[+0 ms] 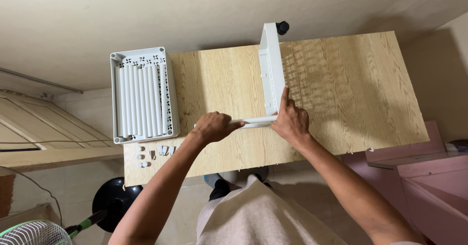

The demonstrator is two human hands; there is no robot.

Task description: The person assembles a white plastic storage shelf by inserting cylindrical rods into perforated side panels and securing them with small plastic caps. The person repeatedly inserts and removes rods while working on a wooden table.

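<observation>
On the left part of the wooden surface (pixel 336 98) lay a white perforated tray (pixel 144 95), flat and face up, with a row of white tubes (pixel 139 101) resting side by side inside it, seemingly so they could not roll away. Just near of that tray, along the near edge, sat a scatter of small white fittings (pixel 155 154), caps and clips as far as I could tell, close to the person's reach.

The left hand (pixel 212 127) was wrapped around a white tube (pixel 253 122) lying level just above the surface, the fingers closed firmly round its left part. That tube's right end met the near corner of a second white tray (pixel 271 72), which stood on its edge and ran away from the person, a black caster wheel (pixel 282 27) at its far end. The right hand (pixel 291 120) steadied that corner, apparently to keep the tray upright against the push of the tube: its fingers curled about the joint, the forefinger stretched straight up along the tray wall.
</observation>
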